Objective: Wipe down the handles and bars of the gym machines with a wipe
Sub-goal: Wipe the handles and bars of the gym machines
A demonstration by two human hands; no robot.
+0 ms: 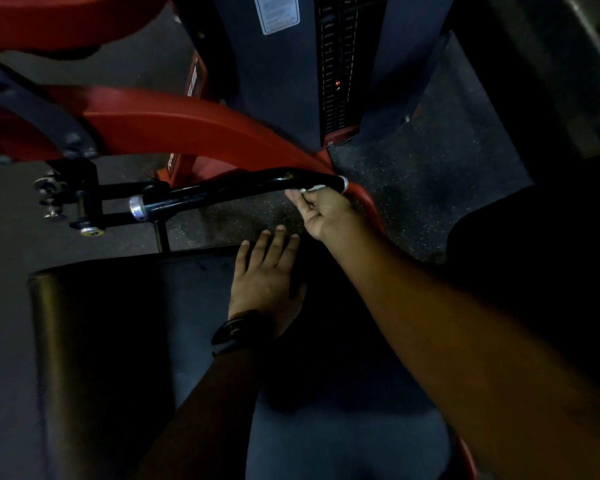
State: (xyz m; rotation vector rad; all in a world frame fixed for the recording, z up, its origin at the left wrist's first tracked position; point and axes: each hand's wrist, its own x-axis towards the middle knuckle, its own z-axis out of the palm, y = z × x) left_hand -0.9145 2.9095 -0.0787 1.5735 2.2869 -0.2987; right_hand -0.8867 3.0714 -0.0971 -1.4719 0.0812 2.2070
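right hand [326, 213]: your fingers curl and pinch the wipe up against the bar.
wipe [312, 188]: white, mostly hidden in your grip, at the right end of the bar, just beside its metal collar [343, 183].
bar [222, 192]: black, running left to right, on the near side of the red frame arm [187, 123].
left hand [267, 275]: flat on the black pad [118, 306], fingers straight and slightly spread.
watch [234, 332]: dark, on your left wrist.

Dim light down here: black rubber floor flecked with pale specks [413, 188] fills centre right, and a dark grey weight-stack column [281, 81] rises upper centre.
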